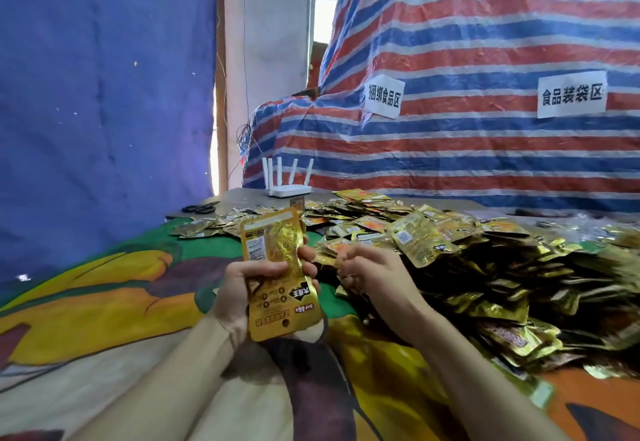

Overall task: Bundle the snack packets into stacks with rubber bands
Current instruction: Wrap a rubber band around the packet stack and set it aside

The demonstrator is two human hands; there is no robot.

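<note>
- Head view: the left hand [242,288] is wrapped round a stack of gold foil snack packets [277,267], with the thumb across the front. It holds the stack upright above the cloth, printed face towards me.
- I see the right hand [372,276] just beside it, fingers curled at the near edge of the heap of loose gold foil packets [485,267]. The fingertips lie against a packet there, but I cannot tell whether they actually grip it.
- The heap covers the right half of the table, from the far edge to the near right corner, with the packets lying every way up.
- Under both forearms lies a cartoon-printed cloth in green, yellow and orange [104,302], covering the near part of the table.
- Farther back I can make out a strip of bare grey tabletop [242,196]. On it stands a white router with four upright antennas [289,191]. A pair of black-handled scissors [201,208] lies to its left, well apart from it.
- Behind the table hangs a red, white and blue striped plastic tarp [485,146]. It carries a white paper sign with black characters [382,97] and a second, larger white paper sign [571,94].
- The left side of my picture is filled by a dark blue sheet [104,94].
</note>
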